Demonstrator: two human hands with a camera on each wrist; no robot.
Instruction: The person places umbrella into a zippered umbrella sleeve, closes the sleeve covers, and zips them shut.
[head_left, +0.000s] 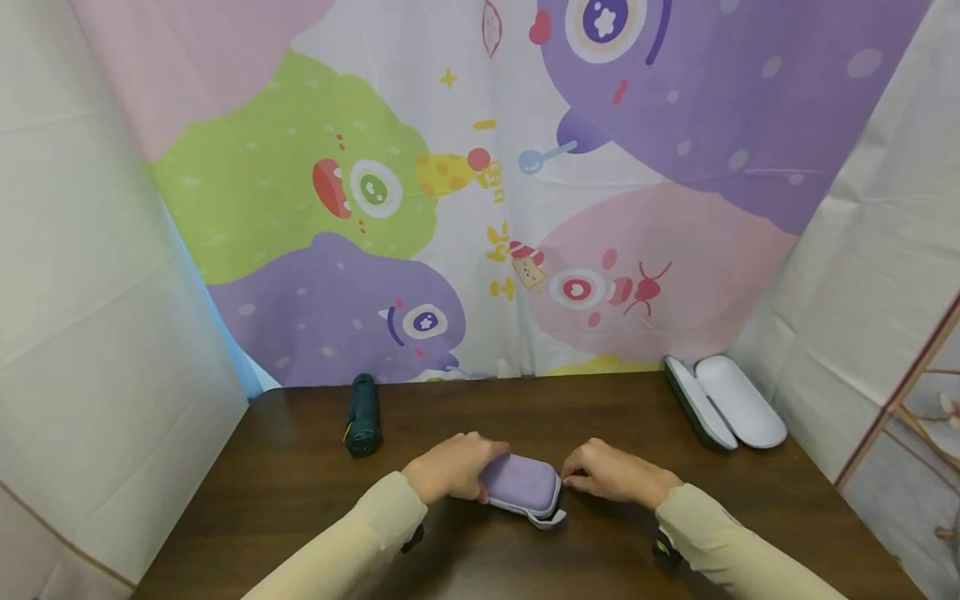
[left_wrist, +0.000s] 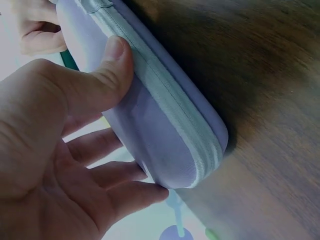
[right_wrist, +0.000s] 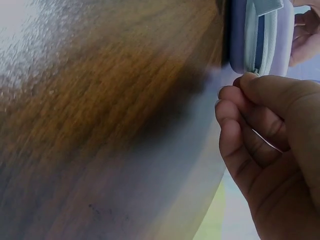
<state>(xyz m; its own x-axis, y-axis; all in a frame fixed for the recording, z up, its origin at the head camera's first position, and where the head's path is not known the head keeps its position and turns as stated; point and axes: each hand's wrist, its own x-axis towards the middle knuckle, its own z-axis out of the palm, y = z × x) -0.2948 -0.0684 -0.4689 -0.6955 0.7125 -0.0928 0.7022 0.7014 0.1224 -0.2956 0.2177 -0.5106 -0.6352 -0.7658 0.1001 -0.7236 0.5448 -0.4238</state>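
Fingers [right_wrist: 234, 135] of the right hand [head_left: 613, 473] pinch what looks like the zip pull [right_wrist: 256, 74] of a lilac case [head_left: 519, 482]; that case sits on the desk [head_left: 292, 508], between both hands; its pale zip [left_wrist: 165, 97] gapes at the right-hand end and lies closed along the near side, so I judge it partly undone, with most of its visible run together, though I cannot tell which way it is being drawn; the case's smooth face is uppermost, and its long axis runs mainly left to right, slanting so that the end with the strap [head_left: 549, 520] points right and a little nearward; the left hand [head_left: 459, 467] grips the opposite end, thumb on the near side, fingers on the far one; farther out, a dark green rolled bundle [head_left: 363, 417] lies to the left, and an opened hard case [head_left: 741, 400] with a white interior to the right.
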